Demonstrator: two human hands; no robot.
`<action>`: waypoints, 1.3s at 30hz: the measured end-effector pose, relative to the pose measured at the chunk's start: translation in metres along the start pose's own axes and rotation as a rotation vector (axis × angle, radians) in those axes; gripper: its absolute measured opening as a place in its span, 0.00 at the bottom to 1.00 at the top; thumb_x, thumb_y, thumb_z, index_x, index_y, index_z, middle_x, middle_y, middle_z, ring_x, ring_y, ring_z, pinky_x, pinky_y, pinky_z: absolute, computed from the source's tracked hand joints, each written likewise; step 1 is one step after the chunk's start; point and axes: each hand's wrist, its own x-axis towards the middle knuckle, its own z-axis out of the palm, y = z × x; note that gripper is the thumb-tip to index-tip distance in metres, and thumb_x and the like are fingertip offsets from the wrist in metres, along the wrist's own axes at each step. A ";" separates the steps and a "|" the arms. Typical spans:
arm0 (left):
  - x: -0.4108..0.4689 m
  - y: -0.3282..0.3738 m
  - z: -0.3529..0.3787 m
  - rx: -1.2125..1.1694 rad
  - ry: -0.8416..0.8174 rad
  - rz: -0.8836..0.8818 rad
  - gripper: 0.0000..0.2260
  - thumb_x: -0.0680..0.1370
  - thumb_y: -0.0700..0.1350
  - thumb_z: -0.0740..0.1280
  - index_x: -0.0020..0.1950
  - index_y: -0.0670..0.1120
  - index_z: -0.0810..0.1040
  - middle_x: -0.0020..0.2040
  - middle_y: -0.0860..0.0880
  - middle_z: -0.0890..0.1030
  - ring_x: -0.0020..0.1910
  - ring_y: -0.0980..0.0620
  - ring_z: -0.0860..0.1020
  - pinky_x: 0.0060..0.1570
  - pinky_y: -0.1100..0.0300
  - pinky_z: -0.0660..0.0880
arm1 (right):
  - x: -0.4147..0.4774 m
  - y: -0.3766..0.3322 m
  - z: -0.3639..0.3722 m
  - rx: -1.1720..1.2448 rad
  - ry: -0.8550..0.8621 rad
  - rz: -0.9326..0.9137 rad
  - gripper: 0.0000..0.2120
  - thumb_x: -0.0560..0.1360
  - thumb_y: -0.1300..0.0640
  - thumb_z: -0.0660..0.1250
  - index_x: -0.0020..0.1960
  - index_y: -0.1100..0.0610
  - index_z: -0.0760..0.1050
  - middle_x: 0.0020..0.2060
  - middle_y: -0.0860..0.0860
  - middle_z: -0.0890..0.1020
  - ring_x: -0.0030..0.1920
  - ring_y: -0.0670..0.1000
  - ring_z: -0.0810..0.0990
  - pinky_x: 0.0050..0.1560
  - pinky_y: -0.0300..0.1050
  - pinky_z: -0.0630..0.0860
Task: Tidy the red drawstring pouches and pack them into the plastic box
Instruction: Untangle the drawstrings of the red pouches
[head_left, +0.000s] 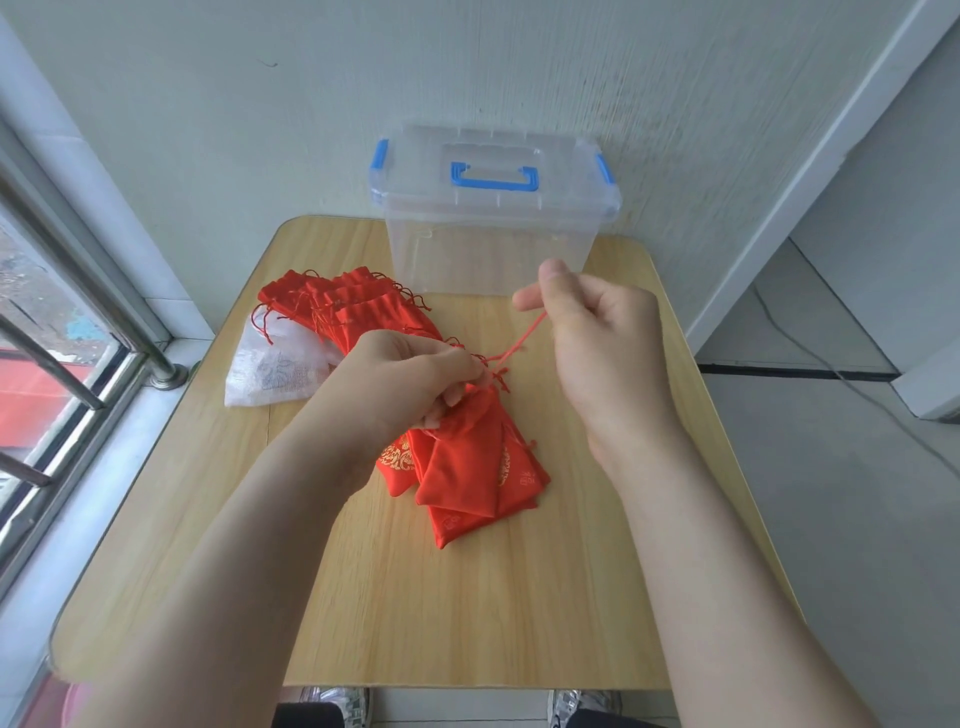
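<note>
Several red drawstring pouches lie on the wooden table (441, 613). One pile (343, 306) sits at the back left. My left hand (410, 384) pinches the gathered neck of a red pouch (462, 467) that rests on a few others in the middle. My right hand (602, 332) pinches that pouch's red drawstring (519, 345) and holds it taut up and to the right. The clear plastic box (488, 244) with blue handle and clips stands at the back of the table, its lid on.
A crumpled white plastic bag (275, 371) lies at the table's left, partly under the back pile. A window with metal bars runs along the left. The wall is just behind the box, and open floor lies to the right.
</note>
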 end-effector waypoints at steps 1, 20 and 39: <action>-0.002 0.001 0.001 0.057 -0.023 0.030 0.08 0.78 0.42 0.73 0.43 0.40 0.88 0.35 0.44 0.78 0.37 0.48 0.74 0.43 0.54 0.77 | 0.000 -0.002 -0.001 0.094 -0.059 0.011 0.19 0.87 0.49 0.64 0.43 0.55 0.86 0.23 0.41 0.66 0.26 0.46 0.65 0.34 0.43 0.67; -0.009 0.001 0.005 0.133 -0.064 0.193 0.14 0.83 0.47 0.71 0.42 0.39 0.86 0.37 0.40 0.84 0.34 0.52 0.78 0.39 0.58 0.76 | -0.005 0.006 -0.001 -0.041 -0.227 -0.040 0.09 0.86 0.54 0.65 0.64 0.51 0.81 0.41 0.46 0.89 0.38 0.42 0.84 0.45 0.45 0.80; -0.014 -0.002 -0.007 0.081 -0.024 0.033 0.15 0.78 0.49 0.73 0.40 0.37 0.84 0.34 0.45 0.73 0.36 0.50 0.69 0.38 0.55 0.67 | -0.017 0.004 -0.001 -0.386 -0.387 -0.403 0.09 0.70 0.56 0.84 0.48 0.48 0.89 0.33 0.43 0.81 0.32 0.43 0.76 0.38 0.35 0.75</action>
